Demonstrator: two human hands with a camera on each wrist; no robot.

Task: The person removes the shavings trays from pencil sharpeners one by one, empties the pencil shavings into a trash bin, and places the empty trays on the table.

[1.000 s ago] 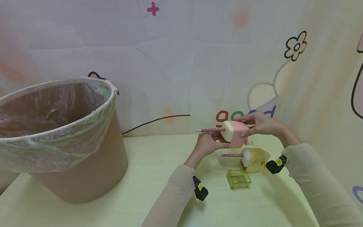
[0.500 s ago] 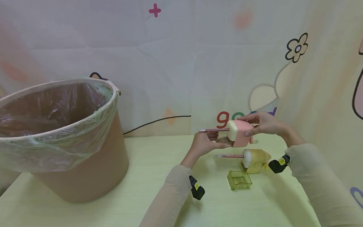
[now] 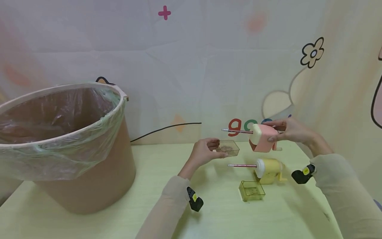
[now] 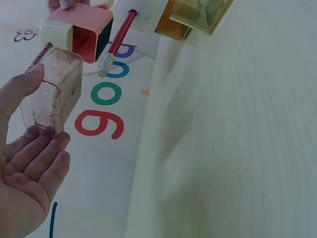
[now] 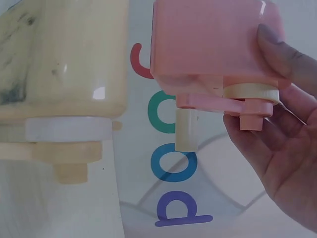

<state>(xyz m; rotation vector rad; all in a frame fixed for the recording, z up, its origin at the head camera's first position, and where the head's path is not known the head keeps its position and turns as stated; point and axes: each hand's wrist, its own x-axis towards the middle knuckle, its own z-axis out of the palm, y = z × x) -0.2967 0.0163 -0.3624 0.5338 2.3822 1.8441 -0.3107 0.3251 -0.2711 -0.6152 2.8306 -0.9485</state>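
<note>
My left hand (image 3: 204, 152) pinches a clear shavings drawer (image 3: 228, 148) between thumb and fingers. Pencil shavings lie inside the drawer, as the left wrist view (image 4: 64, 94) also shows. To its right, my right hand (image 3: 293, 132) grips a pink crank pencil sharpener (image 3: 263, 138) above the table, with a red pencil (image 3: 238, 131) sticking out of its cream front. The sharpener's drawer slot gapes open in the left wrist view. Below them a yellow crank sharpener (image 3: 270, 171) rests on the table, another red pencil (image 3: 242, 165) in its white front. In front of it sits a yellowish clear drawer (image 3: 252, 191).
A large brown bin (image 3: 89, 186) with a translucent liner stands at the left of the pale table (image 3: 167, 212). A printed cloth (image 3: 179, 66) hangs behind the table.
The clear drawer has come out of the pink sharpener and moved left with my left hand. My right hand has carried the sharpener to the right, apart from the drawer.
</note>
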